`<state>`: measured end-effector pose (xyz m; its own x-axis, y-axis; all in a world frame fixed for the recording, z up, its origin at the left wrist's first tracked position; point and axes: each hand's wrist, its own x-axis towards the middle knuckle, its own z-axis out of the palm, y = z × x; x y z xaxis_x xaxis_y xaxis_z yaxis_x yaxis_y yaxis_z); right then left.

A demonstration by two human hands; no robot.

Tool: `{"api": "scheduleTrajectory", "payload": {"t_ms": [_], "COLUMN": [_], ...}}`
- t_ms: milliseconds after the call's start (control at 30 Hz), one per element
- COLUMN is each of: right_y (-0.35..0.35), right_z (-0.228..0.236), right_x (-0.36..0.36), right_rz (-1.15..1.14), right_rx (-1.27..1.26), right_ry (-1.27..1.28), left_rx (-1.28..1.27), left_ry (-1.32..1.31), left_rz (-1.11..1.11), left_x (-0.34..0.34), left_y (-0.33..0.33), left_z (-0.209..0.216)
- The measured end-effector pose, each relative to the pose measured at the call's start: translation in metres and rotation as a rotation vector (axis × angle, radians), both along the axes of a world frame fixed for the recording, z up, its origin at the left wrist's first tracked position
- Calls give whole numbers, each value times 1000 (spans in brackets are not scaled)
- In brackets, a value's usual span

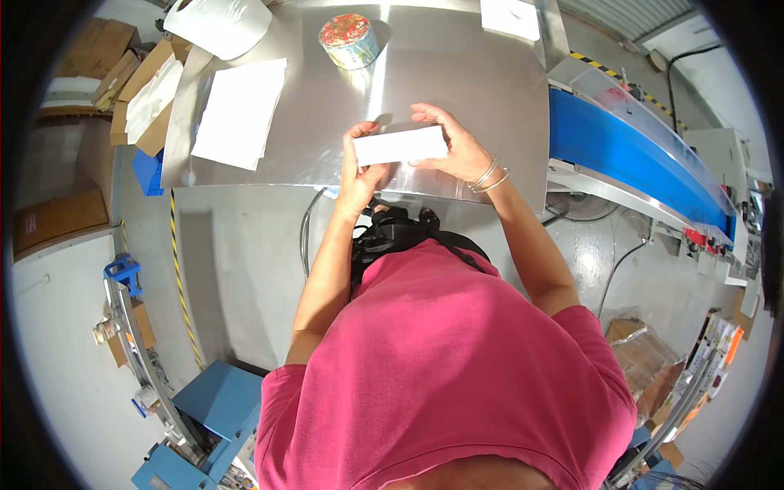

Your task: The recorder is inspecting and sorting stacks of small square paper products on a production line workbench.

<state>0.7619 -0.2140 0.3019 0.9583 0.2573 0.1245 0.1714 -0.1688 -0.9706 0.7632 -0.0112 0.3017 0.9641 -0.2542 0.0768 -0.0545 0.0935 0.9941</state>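
Note:
Between my two hands is a small white oblong box (400, 146), held just above the near edge of the steel table (310, 106). My left hand (359, 167) closes on its left end, with the thumb on the near side and the fingers behind. On the right end, my right hand (457, 151) grips with the thumb at the near corner, while its index finger reaches out above the far side. Bangles circle my right wrist. To the left on the table lies a stack of white sheets (239, 112).
A round tin (349, 42) with a red patterned top stands at the table's far side. Beyond the sheets is a white tub (220, 26). More white paper (510, 18) lies far right. A blue conveyor belt (629, 155) adjoins the table's right side; cardboard boxes (151, 98) stand left.

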Motion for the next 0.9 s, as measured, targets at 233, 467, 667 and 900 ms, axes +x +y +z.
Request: {"api": "scheduleTrajectory", "payload": {"t_ms": [233, 467, 667, 900], "right_y": [-1, -3, 0, 8], "right_z": [-2, -2, 27, 67], "right_x": [11, 15, 9, -3], "right_rz": [29, -42, -10, -38], "right_rx": [130, 168, 247, 444], "right_ry": [42, 273, 264, 241], "left_rx": [4, -39, -203, -387], "left_ry": [28, 154, 157, 339], "left_rz": [-42, 4, -11, 8], "left_x": [8, 9, 12, -1], "left_y": [-3, 0, 7, 11], "left_z": [-4, -3, 5, 42]}}
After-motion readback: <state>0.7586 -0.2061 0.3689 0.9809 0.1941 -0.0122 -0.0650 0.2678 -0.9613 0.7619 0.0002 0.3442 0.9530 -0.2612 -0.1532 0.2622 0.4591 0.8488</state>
